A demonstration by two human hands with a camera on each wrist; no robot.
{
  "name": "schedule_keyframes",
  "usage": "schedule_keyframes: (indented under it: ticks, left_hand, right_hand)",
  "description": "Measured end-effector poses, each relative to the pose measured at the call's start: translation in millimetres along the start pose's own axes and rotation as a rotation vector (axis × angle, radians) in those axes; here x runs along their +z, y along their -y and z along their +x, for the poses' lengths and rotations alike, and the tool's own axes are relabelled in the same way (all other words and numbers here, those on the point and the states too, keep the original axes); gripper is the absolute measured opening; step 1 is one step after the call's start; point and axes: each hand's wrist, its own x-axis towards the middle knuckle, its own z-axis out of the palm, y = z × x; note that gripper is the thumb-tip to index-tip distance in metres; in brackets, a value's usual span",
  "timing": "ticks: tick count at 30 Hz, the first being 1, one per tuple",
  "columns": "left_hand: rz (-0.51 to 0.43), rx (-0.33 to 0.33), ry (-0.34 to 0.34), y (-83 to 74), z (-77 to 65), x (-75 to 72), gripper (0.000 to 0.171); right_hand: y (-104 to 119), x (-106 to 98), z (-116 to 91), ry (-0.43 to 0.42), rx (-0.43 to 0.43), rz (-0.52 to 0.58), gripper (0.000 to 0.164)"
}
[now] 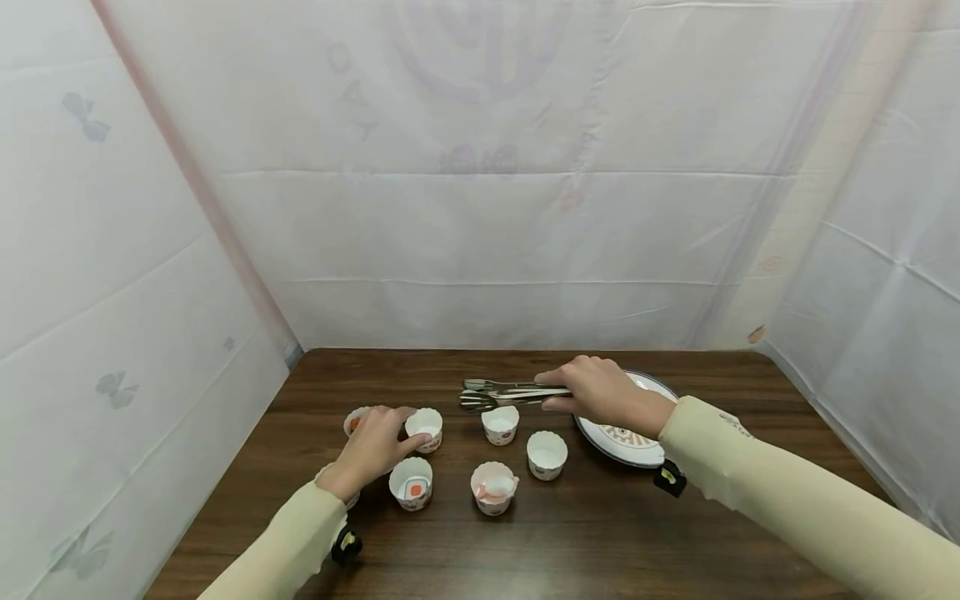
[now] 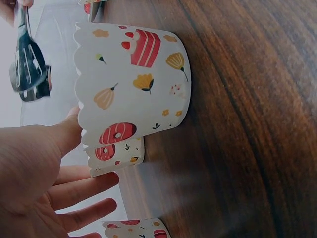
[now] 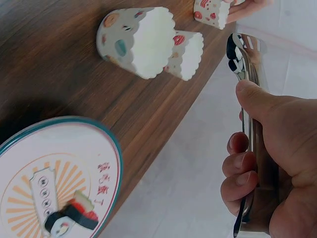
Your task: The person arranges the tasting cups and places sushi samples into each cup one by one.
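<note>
My left hand holds a white paper baking cup, its thumb on the near side and index finger at the far rim. In the left wrist view this cup sits between thumb and fingers, partly behind a nearer printed cup. My right hand grips a bundle of metal forks and spoons, handles inside the palm and heads pointing left. The bundle is seen from its side in the right wrist view. Just below the heads stands another paper cup.
One cup contains a small white-and-red item, another a pinkish-white wrapped piece. A paper cup stands right of them. Two cups are partly hidden by my left hand. A patterned plate lies under my right forearm. White sheeting encloses the wooden table.
</note>
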Motion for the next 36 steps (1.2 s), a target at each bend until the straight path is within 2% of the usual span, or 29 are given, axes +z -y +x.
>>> schedule_keyframes:
  ticks: [6,17,27,36]
  left_hand:
    - [0.001,-0.005,0.005,-2.4,-0.3,-0.8,0.050]
    - [0.019,-0.066,0.016,-1.4,-5.0,-2.8,0.058]
    - [0.048,-0.043,-0.012,0.1,-6.0,-2.9,0.043]
    - [0.056,-0.054,-0.009,-1.5,-4.1,-2.2,0.044]
  right_hand:
    - [6.0,6.6,11.5,0.000,-0.035,-0.006,0.041]
    - [20.1,14.1,30.2,0.050,-0.010,-0.015,0.039]
    - [27.0,19.2,42.6,0.081,-0.027,-0.002,0.039]
    - [32.9,22.4,49.3,0.082,-0.058,0.029,0.040]
